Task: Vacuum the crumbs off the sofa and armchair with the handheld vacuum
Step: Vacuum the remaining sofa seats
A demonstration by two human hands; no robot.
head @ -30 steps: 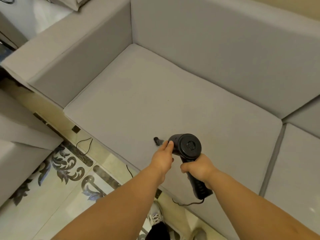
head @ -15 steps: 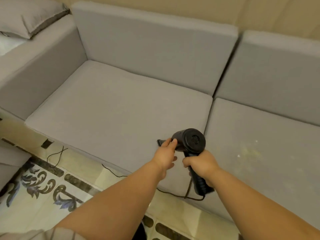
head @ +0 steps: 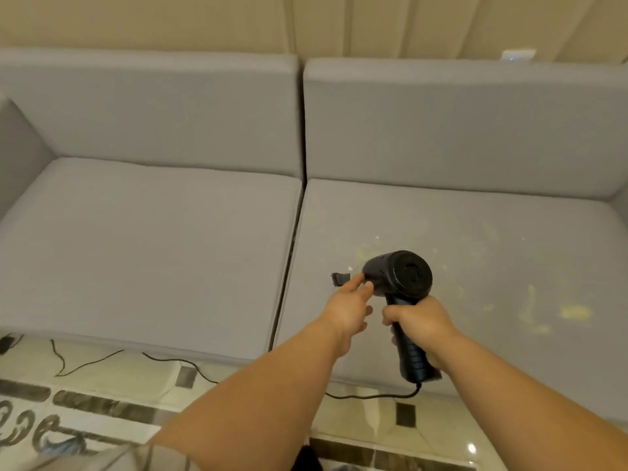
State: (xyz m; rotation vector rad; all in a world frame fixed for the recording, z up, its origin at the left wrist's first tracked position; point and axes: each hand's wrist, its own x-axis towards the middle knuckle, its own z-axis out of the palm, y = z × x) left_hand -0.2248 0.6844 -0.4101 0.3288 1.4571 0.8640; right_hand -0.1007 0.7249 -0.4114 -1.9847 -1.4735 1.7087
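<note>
1. Over the right seat cushion (head: pixel 441 260) of the grey sofa (head: pixel 153 232), the handheld vacuum (head: pixel 397 277) hangs with its brush nozzle (head: pixel 339 279) pointing left, close above the fabric.
2. Right hand (head: pixel 419 326) is wrapped around the black handle. Left hand (head: pixel 350 305) has nearly straight fingers that touch the barrel near the nozzle.
3. Pale crumbs (head: pixel 574 312) lie scattered on this cushion, mostly to the right of the vacuum; the left cushion looks clean.
4. I judge the step is starting the right cushion. The next move calls for lowering the nozzle onto the fabric and sweeping rightwards through the crumbs.
5. Cord (head: pixel 367 396) trails over the floor (head: pixel 238 396); it could pull tight.
</note>
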